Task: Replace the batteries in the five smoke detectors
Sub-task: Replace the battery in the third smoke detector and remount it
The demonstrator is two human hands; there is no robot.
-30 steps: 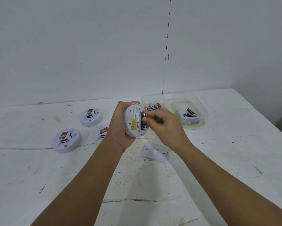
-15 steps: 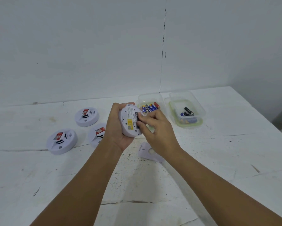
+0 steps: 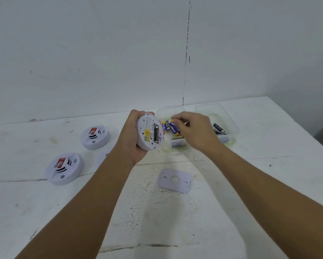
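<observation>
Left hand [image 3: 133,136] at frame centre, grip curled around detector [image 3: 149,132]; right hand [image 3: 196,130] beside it, fingers bent, blurred.

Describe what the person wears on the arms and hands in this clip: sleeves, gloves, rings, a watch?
Nothing shows on either one. Both forearms are bare as far as the frame reaches, with no sleeve edge in view. The left hand and right hand have no gloves, and no rings, watch or wristband can be seen. The right hand is slightly blurred, so small details there are uncertain.

My one camera sits on the head, looking forward and down across the surface [image 3: 250,184] toward the wall [image 3: 82,53], hands close below centre.
</observation>
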